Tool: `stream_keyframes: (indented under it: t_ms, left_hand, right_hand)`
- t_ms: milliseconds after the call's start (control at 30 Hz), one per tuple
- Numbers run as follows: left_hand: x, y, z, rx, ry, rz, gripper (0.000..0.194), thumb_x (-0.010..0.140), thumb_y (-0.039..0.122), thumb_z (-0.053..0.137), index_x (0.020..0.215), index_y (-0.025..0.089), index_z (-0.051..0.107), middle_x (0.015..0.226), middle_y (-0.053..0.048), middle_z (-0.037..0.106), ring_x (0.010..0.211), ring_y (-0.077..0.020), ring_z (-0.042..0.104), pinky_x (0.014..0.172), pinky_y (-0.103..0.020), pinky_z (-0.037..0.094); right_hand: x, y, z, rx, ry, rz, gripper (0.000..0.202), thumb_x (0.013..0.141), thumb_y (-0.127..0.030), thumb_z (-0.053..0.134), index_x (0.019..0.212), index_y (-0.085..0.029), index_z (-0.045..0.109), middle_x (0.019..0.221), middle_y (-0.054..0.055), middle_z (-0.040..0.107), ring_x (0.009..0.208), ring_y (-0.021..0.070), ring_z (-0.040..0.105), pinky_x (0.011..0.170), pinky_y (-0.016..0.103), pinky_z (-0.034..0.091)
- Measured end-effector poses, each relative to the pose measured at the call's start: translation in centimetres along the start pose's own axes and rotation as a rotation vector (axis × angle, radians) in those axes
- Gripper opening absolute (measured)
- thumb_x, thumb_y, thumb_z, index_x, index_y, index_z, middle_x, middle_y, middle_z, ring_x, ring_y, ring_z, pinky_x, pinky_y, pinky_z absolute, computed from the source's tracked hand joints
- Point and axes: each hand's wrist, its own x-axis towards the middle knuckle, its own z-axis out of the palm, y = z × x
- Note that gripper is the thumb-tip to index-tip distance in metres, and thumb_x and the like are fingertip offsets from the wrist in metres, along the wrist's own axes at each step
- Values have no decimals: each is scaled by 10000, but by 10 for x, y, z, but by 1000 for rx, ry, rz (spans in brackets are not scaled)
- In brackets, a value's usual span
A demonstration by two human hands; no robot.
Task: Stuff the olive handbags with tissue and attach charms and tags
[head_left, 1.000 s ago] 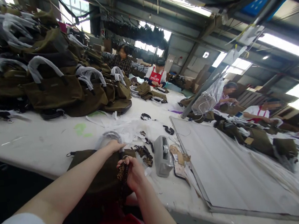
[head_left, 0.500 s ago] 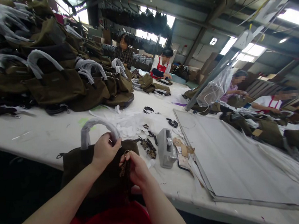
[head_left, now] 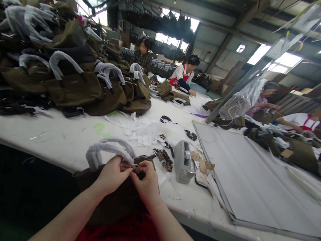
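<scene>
An olive handbag [head_left: 114, 200] stands at the table's front edge against my red garment, its carrying handles [head_left: 93, 157] wrapped in clear plastic. My left hand [head_left: 115, 175] is closed at the near end of a handle, fingers round its base. Right beside it, my right hand [head_left: 147, 178] pinches a small metal ring [head_left: 136, 167] against that handle base. My fingertips nearly meet there and partly cover the ring. Whether the ring is hooked onto the handle I cannot tell. To the right of the bag's open zipper end lie leopard-print pieces [head_left: 164, 160].
A grey tape dispenser [head_left: 184, 163] stands right of my hands, beside a phone with brown paper scraps [head_left: 201, 165]. White scraps [head_left: 141, 131] lie ahead. Olive bags [head_left: 75, 91] are piled at left. A framed white board [head_left: 257, 179] covers the right. Co-workers sit beyond.
My right hand has risen with the ring from the bag's front to the handle base, meeting my left hand. The leopard-print strap hanging from it is now hidden. The view has shifted slightly.
</scene>
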Motion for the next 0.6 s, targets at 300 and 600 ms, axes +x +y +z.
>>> stream_keyframes:
  t_ms: [300, 600]
  left_hand:
    - [0, 1, -6, -9, -61, 30, 266, 723, 306, 664, 953, 191, 596, 960, -71, 734, 946, -274, 717, 837, -373, 599]
    - [-10, 15, -6, 648, -14, 163, 321, 801, 209, 493, 1070, 172, 665, 1074, -118, 725, 1069, -283, 663, 996, -401, 485]
  right_hand:
    - [2, 2, -13, 563, -376, 335, 290, 851, -483, 616, 809, -207, 535, 723, -43, 505, 654, 103, 473, 634, 222, 394]
    - [-1, -7, -17, 598, -464, 442, 355, 808, -539, 676, 846, -192, 611, 730, -38, 479, 651, 84, 455, 591, 176, 397]
